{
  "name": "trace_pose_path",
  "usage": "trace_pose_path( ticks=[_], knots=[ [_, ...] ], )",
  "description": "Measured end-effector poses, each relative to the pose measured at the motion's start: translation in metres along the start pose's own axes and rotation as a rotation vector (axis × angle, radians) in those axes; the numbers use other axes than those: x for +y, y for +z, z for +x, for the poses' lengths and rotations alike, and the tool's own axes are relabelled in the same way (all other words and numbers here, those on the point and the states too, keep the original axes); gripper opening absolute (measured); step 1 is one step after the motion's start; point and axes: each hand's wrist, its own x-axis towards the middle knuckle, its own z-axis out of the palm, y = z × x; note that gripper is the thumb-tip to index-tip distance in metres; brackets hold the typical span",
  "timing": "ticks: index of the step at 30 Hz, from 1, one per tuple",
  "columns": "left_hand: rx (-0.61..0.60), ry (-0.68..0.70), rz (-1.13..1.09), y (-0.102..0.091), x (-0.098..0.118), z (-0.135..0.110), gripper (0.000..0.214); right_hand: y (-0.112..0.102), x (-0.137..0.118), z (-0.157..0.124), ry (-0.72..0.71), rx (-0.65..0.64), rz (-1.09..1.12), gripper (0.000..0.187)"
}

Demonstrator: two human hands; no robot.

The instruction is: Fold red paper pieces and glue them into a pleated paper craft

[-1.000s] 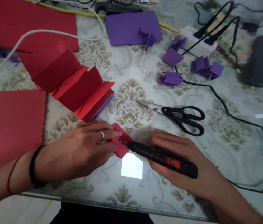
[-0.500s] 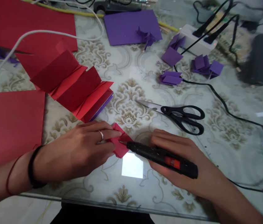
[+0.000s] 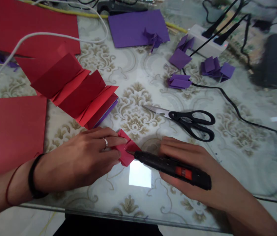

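A small folded red paper piece lies on the table, with creases on its top. My left hand covers its left part and holds it down with the fingers. In my right hand is a black hot glue gun with a red switch, its handle hidden in my grip. The gun's pointed tip is at the folded paper, close to my left fingertips. Just beyond my left hand stands a zigzag-folded red paper strip, with purple at its near end.
Scissors lie beyond my right hand. Folded purple pieces sit near a white power adapter, whose black cable loops along the right. Red sheets lie left, a purple sheet at the back. A white cable crosses the upper left.
The glue gun has shifted slightly to the right and toward me, its tip still at the folded red paper. My left hand holds the same place.
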Motion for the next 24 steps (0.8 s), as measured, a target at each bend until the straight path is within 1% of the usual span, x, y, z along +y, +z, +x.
trace_pose_path(
  ticks=[3,7,12,20,24],
  knots=[
    [0.014,0.021,0.001,0.0002,-0.0004,0.0008,0.018,-0.0001,0.0012,-0.0012,-0.003,-0.01,0.001,0.022],
    [0.002,0.003,0.013,-0.0006,0.0005,0.0017,0.017,-0.0009,0.0022,-0.0018,-0.008,-0.025,0.01,0.022],
    [0.01,0.021,0.018,-0.0007,0.0006,0.0001,0.016,-0.0027,0.0018,-0.0021,-0.027,-0.035,0.013,0.023],
    [0.007,0.018,0.013,0.0017,-0.0016,-0.002,0.017,-0.0033,0.0031,-0.0051,-0.033,-0.051,0.015,0.023],
    [0.003,0.007,0.003,0.0013,-0.0012,-0.0011,0.018,-0.0031,0.006,-0.0081,-0.058,-0.05,0.016,0.021]
  ],
)
